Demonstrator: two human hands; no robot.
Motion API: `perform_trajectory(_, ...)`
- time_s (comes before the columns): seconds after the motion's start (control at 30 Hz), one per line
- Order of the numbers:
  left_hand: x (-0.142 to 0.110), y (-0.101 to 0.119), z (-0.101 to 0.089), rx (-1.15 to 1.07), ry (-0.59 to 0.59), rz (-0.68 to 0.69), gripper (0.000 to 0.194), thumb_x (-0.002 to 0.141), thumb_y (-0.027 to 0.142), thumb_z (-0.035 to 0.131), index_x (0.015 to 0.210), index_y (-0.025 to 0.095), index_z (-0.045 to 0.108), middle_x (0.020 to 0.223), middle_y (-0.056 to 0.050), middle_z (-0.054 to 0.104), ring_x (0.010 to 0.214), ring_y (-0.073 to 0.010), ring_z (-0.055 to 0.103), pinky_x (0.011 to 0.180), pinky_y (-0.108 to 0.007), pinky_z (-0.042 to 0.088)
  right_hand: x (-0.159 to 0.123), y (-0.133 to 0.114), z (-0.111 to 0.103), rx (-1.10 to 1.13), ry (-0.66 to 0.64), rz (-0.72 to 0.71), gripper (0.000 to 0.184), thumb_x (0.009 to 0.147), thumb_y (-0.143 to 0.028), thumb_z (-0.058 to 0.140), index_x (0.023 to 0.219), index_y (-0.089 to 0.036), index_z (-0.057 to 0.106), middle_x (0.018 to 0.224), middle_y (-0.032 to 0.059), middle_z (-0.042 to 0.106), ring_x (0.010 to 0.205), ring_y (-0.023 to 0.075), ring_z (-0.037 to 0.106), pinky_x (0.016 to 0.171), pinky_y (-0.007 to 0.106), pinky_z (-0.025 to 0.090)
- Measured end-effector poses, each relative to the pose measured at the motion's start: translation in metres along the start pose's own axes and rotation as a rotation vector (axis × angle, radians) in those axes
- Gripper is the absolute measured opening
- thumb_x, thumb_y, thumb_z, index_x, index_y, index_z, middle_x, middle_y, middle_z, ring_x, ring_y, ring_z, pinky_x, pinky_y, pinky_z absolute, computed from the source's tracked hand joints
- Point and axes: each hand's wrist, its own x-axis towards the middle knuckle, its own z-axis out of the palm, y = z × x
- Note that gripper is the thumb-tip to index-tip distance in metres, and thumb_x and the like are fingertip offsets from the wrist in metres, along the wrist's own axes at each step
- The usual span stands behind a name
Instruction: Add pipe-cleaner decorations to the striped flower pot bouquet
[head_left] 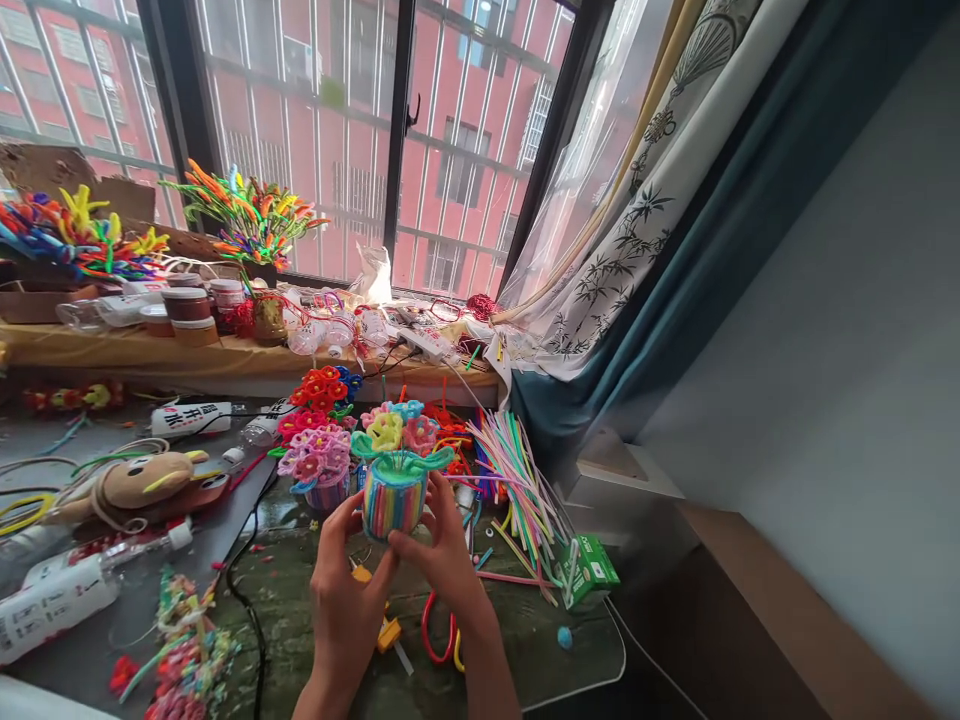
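Note:
Both hands hold up a small striped pipe-cleaner pot [394,500] with yellow, pink and blue fuzzy flowers and green leaves on top. My left hand [346,590] grips its left side and bottom with fingers curled. My right hand [442,555] wraps its right side, thumb pressed under the pot. The pot is lifted a little above the table.
Other pipe-cleaner flower pots [319,470] stand just behind. A loose bundle of pipe cleaners [517,480], a green box [592,570], red-handled scissors [435,630], a plush toy [142,485], bottles [56,600] and a black cable [251,600] crowd the table. The windowsill shelf [225,355] holds jars and more bouquets.

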Motion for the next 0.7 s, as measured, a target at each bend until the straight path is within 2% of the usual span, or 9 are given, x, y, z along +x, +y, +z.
perform_trajectory(0.13, -0.006, -0.002, -0.001, 0.058, -0.046, 0.002, 0.05, 0.089, 0.045, 0.066, 0.133, 0.022, 0.056, 0.125, -0.012, 0.066, 0.107, -0.0271, 0.068, 0.095, -0.043, 0.058, -0.001, 0.004, 0.006, -0.052, 0.046, 0.011, 0.068, 0.068, -0.033, 0.091, 0.128, -0.027, 0.059, 0.127, 0.0067, 0.07, 0.116, 0.0272, 0.067, 0.102, 0.04, 0.053)
perform_trajectory(0.27, -0.009, -0.006, 0.002, 0.091, -0.053, 0.012, 0.049, 0.091, 0.047, 0.063, 0.133, 0.022, 0.055, 0.123, -0.012, 0.066, 0.106, -0.0275, 0.069, 0.093, -0.044, 0.06, 0.003, 0.005, 0.008, -0.066, 0.036, -0.007, 0.059, 0.068, -0.031, 0.09, 0.12, -0.026, 0.063, 0.121, 0.0062, 0.074, 0.108, 0.0267, 0.071, 0.097, 0.039, 0.055)
perform_trajectory(0.4, -0.015, -0.013, 0.005, 0.12, -0.039, 0.009, 0.05, 0.093, 0.05, 0.059, 0.132, 0.02, 0.054, 0.12, -0.013, 0.068, 0.102, -0.0274, 0.071, 0.089, -0.043, 0.061, 0.002, 0.011, 0.011, -0.066, 0.076, -0.002, 0.06, 0.065, -0.029, 0.091, 0.119, -0.025, 0.065, 0.118, 0.0064, 0.076, 0.109, 0.0277, 0.071, 0.099, 0.04, 0.055)
perform_trajectory(0.53, -0.019, -0.019, 0.005, 0.157, -0.091, -0.008, 0.05, 0.094, 0.05, 0.056, 0.135, 0.021, 0.053, 0.122, -0.013, 0.068, 0.103, -0.0272, 0.071, 0.089, -0.042, 0.061, -0.001, 0.017, 0.01, -0.053, 0.102, 0.014, 0.056, 0.066, -0.027, 0.088, 0.117, -0.025, 0.066, 0.115, 0.0061, 0.076, 0.106, 0.0265, 0.072, 0.095, 0.039, 0.056)
perform_trajectory(0.7, -0.014, -0.024, -0.003, 0.198, -0.143, 0.0, 0.05, 0.092, 0.053, 0.058, 0.131, 0.022, 0.059, 0.128, -0.013, 0.069, 0.118, -0.0304, 0.067, 0.101, -0.048, 0.056, 0.005, 0.026, -0.002, -0.04, 0.113, 0.046, 0.058, 0.064, -0.033, 0.091, 0.116, -0.024, 0.067, 0.118, 0.0069, 0.075, 0.11, 0.0265, 0.071, 0.094, 0.037, 0.058)
